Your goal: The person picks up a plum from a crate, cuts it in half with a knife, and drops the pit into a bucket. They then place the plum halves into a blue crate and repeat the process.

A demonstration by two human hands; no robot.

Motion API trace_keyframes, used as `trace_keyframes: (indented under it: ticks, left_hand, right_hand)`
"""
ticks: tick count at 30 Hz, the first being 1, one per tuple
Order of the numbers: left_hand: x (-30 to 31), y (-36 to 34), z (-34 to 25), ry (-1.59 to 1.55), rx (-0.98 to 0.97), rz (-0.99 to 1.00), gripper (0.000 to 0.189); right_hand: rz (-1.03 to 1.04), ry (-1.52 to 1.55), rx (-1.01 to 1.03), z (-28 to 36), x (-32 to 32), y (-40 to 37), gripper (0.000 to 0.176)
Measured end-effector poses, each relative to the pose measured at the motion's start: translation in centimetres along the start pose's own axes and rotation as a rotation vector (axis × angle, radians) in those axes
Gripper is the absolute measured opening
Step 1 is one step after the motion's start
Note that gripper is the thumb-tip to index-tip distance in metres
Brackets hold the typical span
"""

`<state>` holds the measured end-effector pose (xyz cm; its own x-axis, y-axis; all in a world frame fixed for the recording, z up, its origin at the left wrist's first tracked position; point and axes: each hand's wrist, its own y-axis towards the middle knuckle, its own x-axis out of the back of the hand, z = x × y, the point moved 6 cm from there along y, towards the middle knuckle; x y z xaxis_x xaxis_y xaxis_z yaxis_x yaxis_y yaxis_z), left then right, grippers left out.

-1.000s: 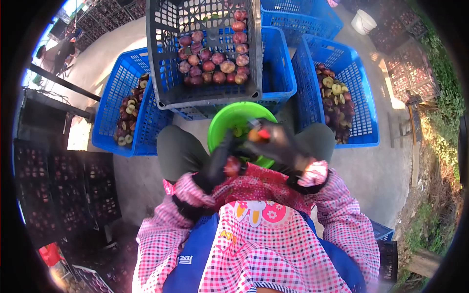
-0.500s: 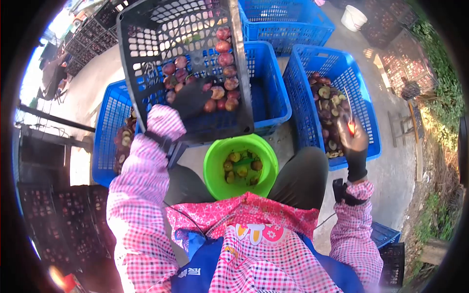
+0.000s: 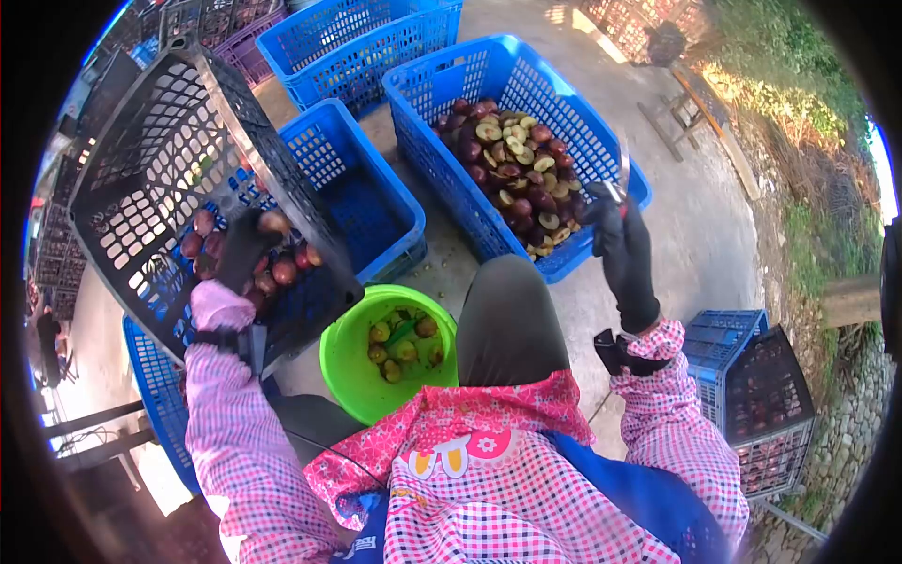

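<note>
My left hand (image 3: 246,246), in a dark glove, reaches into a tilted black crate (image 3: 211,94) among whole purple fruits (image 3: 284,271); its fingers are closed around a fruit (image 3: 273,223). My right hand (image 3: 620,249), also gloved, grips a knife (image 3: 624,167) with a red handle, its blade pointing up, by the right rim of a blue crate (image 3: 413,122). That crate holds halved and whole fruits (image 3: 517,179). Between my knees a green bucket (image 3: 343,362) has several yellowish-brown fruits (image 3: 405,351) and something green at its bottom.
Below the black crate stands a blue crate (image 3: 362,202). Another blue crate (image 3: 362,56) is at the top. A blue crate (image 3: 723,338) and a black crate (image 3: 769,385) stand at the right. Behind lies a wooden frame (image 3: 672,122). Part of a blue crate (image 3: 155,399) shows lower left.
The view has turned to the right, so the crates and bucket appear further left. The fruits in the black crate sit differently, and my left hand now has a fruit in its fingers.
</note>
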<state>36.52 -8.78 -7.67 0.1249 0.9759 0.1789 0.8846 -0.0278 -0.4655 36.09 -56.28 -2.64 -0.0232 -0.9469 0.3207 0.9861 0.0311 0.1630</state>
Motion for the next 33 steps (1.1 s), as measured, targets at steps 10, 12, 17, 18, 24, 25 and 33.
trace_keyframes:
  ticks: [10,12,17,18,24,25,33]
  left_hand:
    - [-12.1,-18.2,8.8,-0.918,-0.052,-0.242,0.066]
    - [-14.5,-19.7,10.0,-1.051,-0.053,-0.095,0.062]
    - [-16.4,-21.8,8.9,-1.028,-0.264,-0.166,0.053]
    - [-16.5,-21.7,9.2,-0.988,-0.304,-0.15,0.053]
    - [-16.9,-22.2,9.2,-0.908,-0.353,-0.178,0.049]
    - [-17.0,-22.4,9.2,-0.903,-0.367,-0.184,0.046]
    - [-17.1,-22.8,9.1,-0.552,-0.247,-0.348,0.039]
  right_hand:
    - [0.672,0.239,0.149,7.6,-19.3,-12.7,0.019]
    - [0.712,0.151,0.205,9.5,-20.1,-14.3,0.016]
    - [0.695,0.016,0.37,9.6,-19.8,-15.9,0.016]
    - [0.697,0.002,0.377,9.5,-19.7,-16.1,0.017]
    - [0.652,-0.134,0.466,10.6,-19.8,-17.2,0.021]
    - [0.638,-0.169,0.489,10.7,-19.7,-17.5,0.022]
    - [0.587,-0.259,0.524,8.1,-20.2,-18.5,0.024]
